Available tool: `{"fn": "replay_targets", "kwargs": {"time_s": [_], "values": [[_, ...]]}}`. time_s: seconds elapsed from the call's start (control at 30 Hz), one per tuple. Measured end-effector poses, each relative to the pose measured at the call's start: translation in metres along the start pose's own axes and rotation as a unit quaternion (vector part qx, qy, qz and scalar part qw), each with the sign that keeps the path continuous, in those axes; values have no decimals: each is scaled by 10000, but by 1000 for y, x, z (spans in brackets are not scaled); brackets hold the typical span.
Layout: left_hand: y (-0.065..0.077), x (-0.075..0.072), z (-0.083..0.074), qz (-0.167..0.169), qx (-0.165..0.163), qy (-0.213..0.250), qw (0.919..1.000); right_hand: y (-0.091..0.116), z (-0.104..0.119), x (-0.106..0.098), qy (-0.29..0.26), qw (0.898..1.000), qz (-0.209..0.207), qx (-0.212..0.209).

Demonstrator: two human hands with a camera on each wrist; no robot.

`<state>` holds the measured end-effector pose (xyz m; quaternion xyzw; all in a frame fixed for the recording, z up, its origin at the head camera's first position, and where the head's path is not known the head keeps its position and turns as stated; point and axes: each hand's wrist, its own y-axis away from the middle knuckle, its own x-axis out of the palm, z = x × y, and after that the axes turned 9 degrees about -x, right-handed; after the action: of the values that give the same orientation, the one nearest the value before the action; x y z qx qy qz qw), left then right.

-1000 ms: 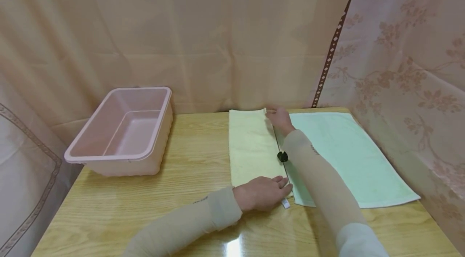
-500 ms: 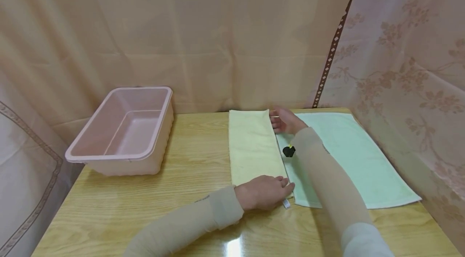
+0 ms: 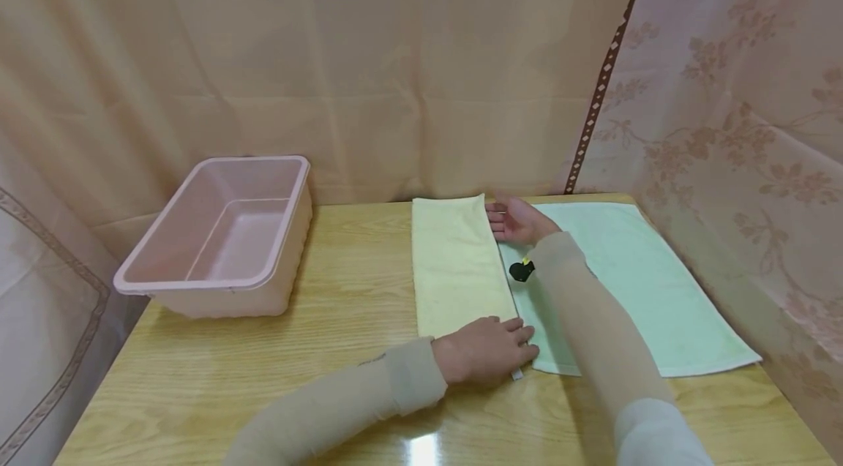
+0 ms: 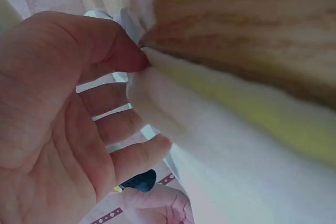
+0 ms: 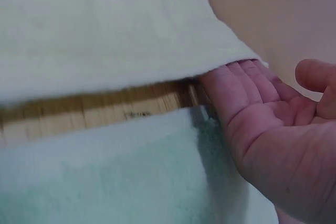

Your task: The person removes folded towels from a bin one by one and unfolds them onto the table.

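Note:
A pale yellow towel (image 3: 454, 268), folded into a long strip, lies on the wooden table. My left hand (image 3: 486, 350) is at its near right corner. In the left wrist view the thumb (image 4: 123, 48) pinches that corner against the index finger, mostly hidden behind it, while the other fingers are spread. A small white tag (image 3: 516, 374) pokes out there. At the towel's far right corner is my right hand (image 3: 520, 221), palm turned up. The right wrist view shows its straight fingers (image 5: 239, 85) with their tips hidden under the towel edge and the thumb raised apart.
A mint green towel (image 3: 632, 283) lies flat on the right, partly beneath my right forearm. On the left stands a pink plastic basin (image 3: 279, 239) with nothing in it. Curtains (image 3: 369, 71) hang behind the wooden table (image 3: 356, 261) and along its sides.
My right hand has drawn back a little to the right from the yellow towel's far corner and turned palm up. The left hand has shifted slightly right, its fingers more spread.

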<state>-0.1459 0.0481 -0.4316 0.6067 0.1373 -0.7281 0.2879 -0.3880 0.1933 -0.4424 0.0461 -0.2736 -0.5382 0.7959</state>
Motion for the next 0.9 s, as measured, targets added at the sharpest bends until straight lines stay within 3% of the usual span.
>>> {"fn": "replay_targets", "kwargs": {"time_s": [0.1,0.27,0.57,0.77,0.9], "values": [[-2,-1,1,-66,-10,99,9999,-1,-1,1,-466,9988,129,89],[-2,0,5,-291,-117,334,9989,-2,-2,0,-586,9982,75,105],[-1,2,6,-867,-434,338,9947,0,-7,2,329,9986,-403,-22],[5,-1,10,-912,-469,314,9942,4,-5,4,676,9972,-332,-13],[14,-6,18,-1172,-506,440,9908,8,-2,8,963,9952,-143,-87]]}}
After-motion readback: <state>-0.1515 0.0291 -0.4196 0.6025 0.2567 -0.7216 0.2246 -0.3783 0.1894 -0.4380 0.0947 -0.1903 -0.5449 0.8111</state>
